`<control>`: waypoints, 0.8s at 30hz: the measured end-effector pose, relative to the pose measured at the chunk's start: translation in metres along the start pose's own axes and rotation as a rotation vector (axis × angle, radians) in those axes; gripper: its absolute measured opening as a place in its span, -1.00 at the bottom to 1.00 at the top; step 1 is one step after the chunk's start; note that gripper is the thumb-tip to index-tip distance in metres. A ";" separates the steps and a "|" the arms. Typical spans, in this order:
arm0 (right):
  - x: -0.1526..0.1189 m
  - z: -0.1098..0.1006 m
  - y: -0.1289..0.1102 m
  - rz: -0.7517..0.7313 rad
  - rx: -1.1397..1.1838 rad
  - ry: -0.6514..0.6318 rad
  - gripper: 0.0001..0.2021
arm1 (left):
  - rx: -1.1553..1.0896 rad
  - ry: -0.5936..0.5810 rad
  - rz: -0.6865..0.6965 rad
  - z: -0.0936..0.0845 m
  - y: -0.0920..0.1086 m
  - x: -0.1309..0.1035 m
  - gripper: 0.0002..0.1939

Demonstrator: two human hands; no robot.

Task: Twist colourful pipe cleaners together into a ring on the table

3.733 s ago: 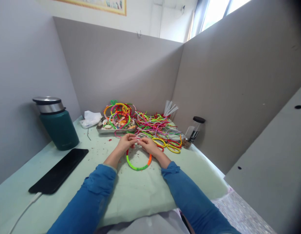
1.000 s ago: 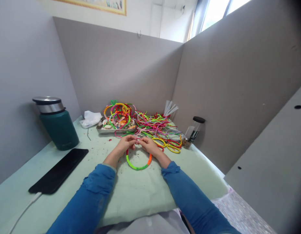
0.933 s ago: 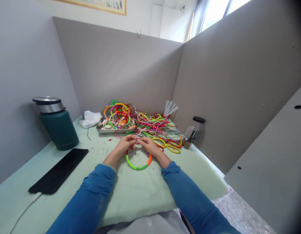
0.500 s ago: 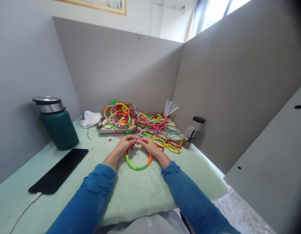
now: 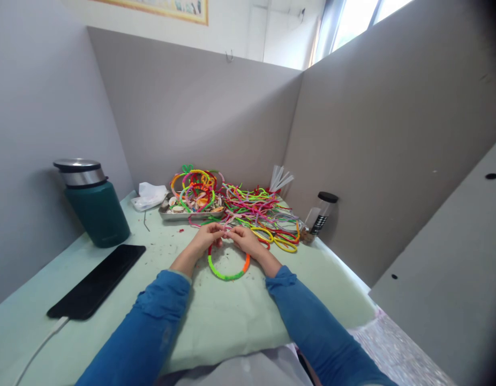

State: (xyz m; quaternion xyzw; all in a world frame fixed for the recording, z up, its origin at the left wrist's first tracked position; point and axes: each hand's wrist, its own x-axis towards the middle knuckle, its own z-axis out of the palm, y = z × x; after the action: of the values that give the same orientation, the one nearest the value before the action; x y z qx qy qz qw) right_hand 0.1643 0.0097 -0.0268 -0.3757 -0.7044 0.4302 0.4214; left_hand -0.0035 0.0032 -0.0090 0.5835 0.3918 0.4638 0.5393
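Note:
A ring of fuzzy pipe cleaners [image 5: 227, 277], red, lime, green and orange along its visible part, hangs toward me below both hands. My left hand [image 5: 208, 236] pinches its far side, where a bit of pink shows between the fingertips. My right hand [image 5: 243, 239] is closed on the same spot from the other side, fingertips nearly touching those of the left. The fingers hide the far part of the ring. Just beyond the hands lies a heap of loose pipe cleaners [image 5: 256, 201] in many colours.
A metal tray [image 5: 192, 216] with shells and finished-looking coloured rings [image 5: 197, 185] stands behind. To the left are a green flask [image 5: 97, 214], a black phone [image 5: 97, 281] on a white cable and a white plastic bag [image 5: 149, 195]. A black-lidded jar [image 5: 320, 217] stands right, beside grey partitions.
Almost nothing differs. Both hands stay at the far side of the ring, with only a slight shift of the fingers.

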 end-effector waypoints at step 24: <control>-0.001 0.000 -0.003 -0.006 -0.064 0.001 -0.66 | 0.042 0.019 -0.008 0.002 0.002 0.000 -0.67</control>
State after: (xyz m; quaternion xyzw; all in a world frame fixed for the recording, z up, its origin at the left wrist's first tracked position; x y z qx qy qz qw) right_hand 0.1643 0.0078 -0.0240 -0.3871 -0.7187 0.4057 0.4110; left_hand -0.0015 0.0027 -0.0073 0.5886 0.4091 0.4588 0.5250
